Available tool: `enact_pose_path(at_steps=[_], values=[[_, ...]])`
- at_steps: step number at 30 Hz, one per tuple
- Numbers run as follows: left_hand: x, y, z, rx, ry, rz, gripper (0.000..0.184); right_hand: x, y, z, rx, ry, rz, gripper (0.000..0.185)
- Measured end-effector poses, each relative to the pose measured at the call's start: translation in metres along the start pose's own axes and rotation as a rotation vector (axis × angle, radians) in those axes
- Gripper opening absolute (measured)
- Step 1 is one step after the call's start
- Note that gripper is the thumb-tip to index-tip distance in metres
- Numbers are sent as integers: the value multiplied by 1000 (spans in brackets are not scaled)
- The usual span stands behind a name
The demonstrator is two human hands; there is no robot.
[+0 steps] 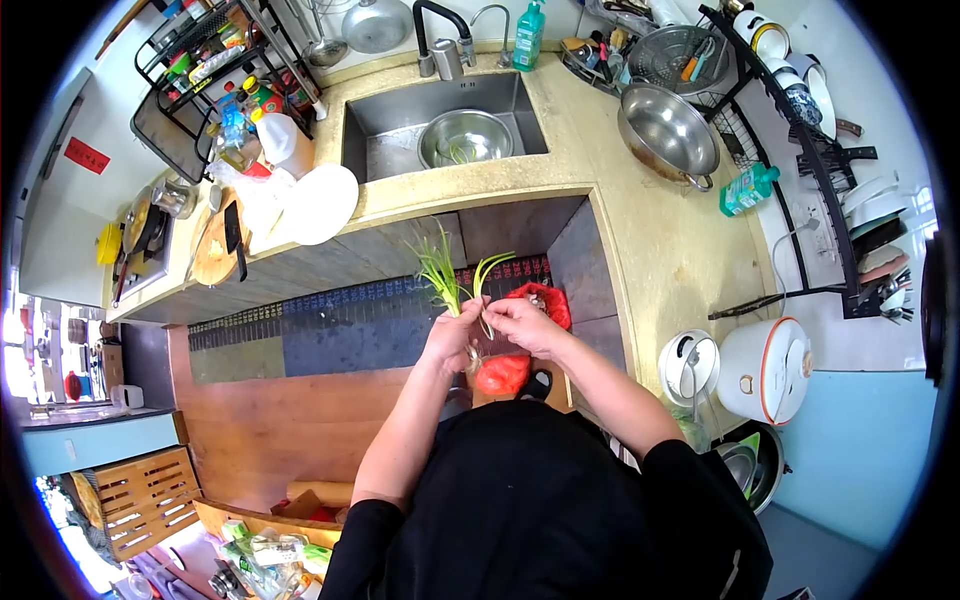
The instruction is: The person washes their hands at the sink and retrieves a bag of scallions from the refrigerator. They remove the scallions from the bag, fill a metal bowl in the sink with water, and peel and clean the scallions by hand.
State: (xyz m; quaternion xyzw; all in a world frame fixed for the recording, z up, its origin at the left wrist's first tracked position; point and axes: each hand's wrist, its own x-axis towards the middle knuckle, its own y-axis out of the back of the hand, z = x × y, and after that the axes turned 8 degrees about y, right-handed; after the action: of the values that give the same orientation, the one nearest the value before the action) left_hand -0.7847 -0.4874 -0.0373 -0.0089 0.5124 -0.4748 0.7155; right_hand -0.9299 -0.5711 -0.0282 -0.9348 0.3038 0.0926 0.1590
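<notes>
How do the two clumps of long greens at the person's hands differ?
The left clump, in the left hand, is fuller; the right clump, at the right hand, has fewer leaves. The left clump fans upward, while the right clump bends rightward. Both have long, slender green leaves.

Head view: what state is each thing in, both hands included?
Left hand: closed around green onions
Right hand: pinching at a stalk
Green onions: leaves up, roots still attached
Metal bowl: upright in sink, green bits inside
Black faucet: no stream visible
Knife: lying at board's edge
Steel pan: upright, uncovered
Rice cooker: lid down
</notes>
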Motion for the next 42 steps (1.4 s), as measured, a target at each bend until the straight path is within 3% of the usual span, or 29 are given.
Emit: enact_pose_path(at_steps=[5, 9, 13, 15, 19, 24, 26, 28, 30, 32, 34, 37, 38, 39, 40, 42], values=[[0, 2, 6, -49, -13, -25, 21, 14, -3, 0, 44, -160, -53, 16], [-3, 13, 15, 10, -60, -28, 18, 26, -11, -5, -145, -73, -25, 15], [-8, 33, 16, 185, -151, 246, 25, 59, 19, -20, -428, -24, 91, 15], [1, 67, 3, 258, -209, 304, 30, 92, 49, -31, -681, 120, 138, 16], [-31, 83, 12, 162, -85, 338, 37, 179, 82, -96, -1106, 119, 206, 26], [-52, 96, 5, 99, -10, 306, 36, 314, 128, -119, -1359, 52, 242, 31], [-52, 110, -4, 104, -21, 263, 32, 331, 124, -127, -1432, 82, 389, 32], [-53, 114, -9, -14, -32, 241, 30, 329, 114, -126, -1374, 132, 547, 31], [-49, 123, -10, -197, 44, 214, 31, 314, 110, -108, -1391, 471, 498, 26], [-40, 125, -10, -269, 62, 195, 31, 262, 87, -92, -1100, 560, 485, 27], [-30, 122, -9, -230, 16, 207, 31, 196, 70, -69, -1074, 527, 416, 27], [-7, 131, -22, -147, -34, 148, 25, 103, 45, -33, -229, 39, 256, 16], [-25, 107, -4, -121, -29, 224, 26, 87, 54, -5, -95, -49, 283, 13], [-18, 108, -8, -111, -78, 145, 21, 72, 63, 9, 123, -121, 250, 10], [-16, 104, -9, -194, -81, 82, 20, 73, 85, 60, 283, -44, 312, 9], [-6, 95, -8, -229, -84, -24, 25, 67, 72, 84, 10, -139, 370, 13]])
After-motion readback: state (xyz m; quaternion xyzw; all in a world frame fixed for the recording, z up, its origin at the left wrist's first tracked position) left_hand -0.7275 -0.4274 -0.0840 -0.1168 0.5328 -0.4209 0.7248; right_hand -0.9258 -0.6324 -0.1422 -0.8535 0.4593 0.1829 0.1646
